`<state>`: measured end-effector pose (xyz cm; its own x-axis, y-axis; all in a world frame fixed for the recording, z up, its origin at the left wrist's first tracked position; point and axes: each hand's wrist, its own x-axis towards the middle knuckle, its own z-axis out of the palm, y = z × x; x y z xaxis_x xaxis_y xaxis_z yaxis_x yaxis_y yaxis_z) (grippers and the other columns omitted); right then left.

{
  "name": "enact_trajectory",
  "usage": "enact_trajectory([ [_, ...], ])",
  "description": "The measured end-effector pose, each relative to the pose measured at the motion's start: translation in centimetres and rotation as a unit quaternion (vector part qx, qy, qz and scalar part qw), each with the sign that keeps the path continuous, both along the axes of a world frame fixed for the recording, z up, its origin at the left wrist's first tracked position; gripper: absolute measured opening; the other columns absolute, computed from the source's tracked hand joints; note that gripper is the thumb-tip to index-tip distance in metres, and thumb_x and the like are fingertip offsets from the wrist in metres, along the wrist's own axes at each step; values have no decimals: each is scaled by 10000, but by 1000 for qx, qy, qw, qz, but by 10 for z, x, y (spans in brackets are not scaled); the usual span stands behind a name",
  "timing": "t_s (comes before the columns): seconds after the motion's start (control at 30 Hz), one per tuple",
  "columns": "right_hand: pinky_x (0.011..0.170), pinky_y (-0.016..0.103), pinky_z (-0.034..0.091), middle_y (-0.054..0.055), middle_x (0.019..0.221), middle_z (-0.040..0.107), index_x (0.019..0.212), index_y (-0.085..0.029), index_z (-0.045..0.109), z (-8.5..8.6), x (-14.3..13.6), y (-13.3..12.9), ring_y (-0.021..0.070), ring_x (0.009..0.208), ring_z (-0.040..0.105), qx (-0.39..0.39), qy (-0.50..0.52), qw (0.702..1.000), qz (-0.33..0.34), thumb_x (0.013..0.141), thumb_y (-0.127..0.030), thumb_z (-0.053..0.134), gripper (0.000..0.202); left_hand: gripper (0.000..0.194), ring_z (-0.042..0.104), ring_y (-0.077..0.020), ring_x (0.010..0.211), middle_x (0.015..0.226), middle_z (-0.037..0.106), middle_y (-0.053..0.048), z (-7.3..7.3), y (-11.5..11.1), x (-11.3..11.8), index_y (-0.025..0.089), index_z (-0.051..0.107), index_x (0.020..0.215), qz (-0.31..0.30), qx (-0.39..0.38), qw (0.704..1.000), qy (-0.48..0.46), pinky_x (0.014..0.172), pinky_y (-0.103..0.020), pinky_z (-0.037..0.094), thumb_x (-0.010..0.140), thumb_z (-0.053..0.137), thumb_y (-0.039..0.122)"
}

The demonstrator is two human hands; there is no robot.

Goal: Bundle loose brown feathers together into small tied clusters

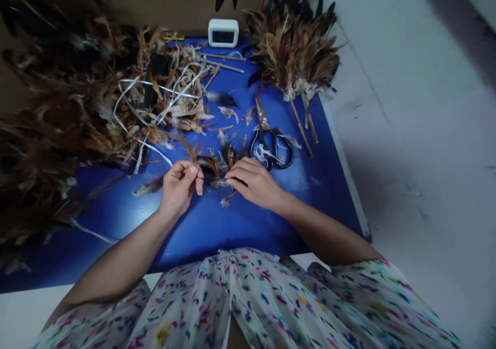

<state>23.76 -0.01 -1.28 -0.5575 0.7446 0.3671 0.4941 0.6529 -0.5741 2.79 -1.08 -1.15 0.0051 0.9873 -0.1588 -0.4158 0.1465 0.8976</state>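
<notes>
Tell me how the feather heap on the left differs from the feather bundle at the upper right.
The feather heap sprawls widely, while the feather bundle is far more compact. The heap's feathers lie in many directions; the bundle's mostly fan out away from the person. Pale strips lie across the heap, whereas sticks jut from the bundle's near end. Both show brown and black feathers.
</notes>
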Motion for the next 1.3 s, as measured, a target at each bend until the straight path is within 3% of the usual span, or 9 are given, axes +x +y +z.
enact_trajectory([
  [0.17,810,368,418,76,895,672,926,-154,688,1,-2,-5,218,876,540,21,-124,992,10,944,-297,582,179,335,530,-63,399,644,648,25,-1,0,-2,157,553,729,-1,2,1000,-2,365,-174,445,724,823,355],
  [0.37,790,354,383,80,847,642,872,-149,664,2,-6,-6,209,828,487,30,-177,984,12,988,-255,484,239,323,529,-66,401,637,642,31,-1,1,-2,160,556,739,-5,0,1000,-10,363,-174,439,725,823,343],
  [0.57,793,340,386,71,849,629,857,-146,632,7,-6,-5,189,811,494,2,-127,992,19,991,-248,476,229,323,526,-67,399,629,639,32,-1,1,-2,163,558,738,-5,6,1000,-6,368,-178,441,725,821,350],
  [0.77,769,325,381,26,795,637,783,-178,619,13,-1,-5,164,792,543,-22,-50,994,91,936,-314,597,206,314,524,-60,400,634,635,32,0,1,-1,157,563,720,-6,6,1000,-7,372,-171,437,731,818,339],
  [0.83,768,333,380,26,771,646,759,-182,615,13,1,-3,167,777,548,-8,-41,998,43,933,-360,601,249,314,522,-59,397,636,635,31,0,1,-1,156,563,719,-4,6,1000,-7,368,-170,434,731,818,340],
  [0.9,787,350,380,42,791,661,793,-180,632,10,3,-1,182,797,548,22,-53,997,-54,961,-337,551,244,313,521,-60,397,634,632,30,0,1,-1,154,564,712,-6,6,1000,-8,366,-171,430,732,817,337],
  [1.03,815,390,356,77,895,676,914,-177,675,5,8,5,240,896,528,82,-147,964,-205,969,-325,518,223,307,520,-61,395,624,624,30,0,1,-1,149,571,701,-9,8,1000,-7,366,-174,429,734,817,331],
  [1.2,813,405,338,90,921,664,912,-157,687,0,6,7,266,935,500,92,-219,951,-196,952,-459,533,341,316,523,-60,400,631,624,27,-1,1,-1,147,572,702,-11,11,1000,-5,374,-177,429,731,819,341],
  [1.3,812,410,326,101,924,656,907,-148,681,0,2,6,272,940,485,87,-231,952,-179,952,-426,542,315,320,521,-59,397,628,625,28,-1,1,0,149,571,704,-11,12,1000,-3,375,-176,429,727,822,346],
])
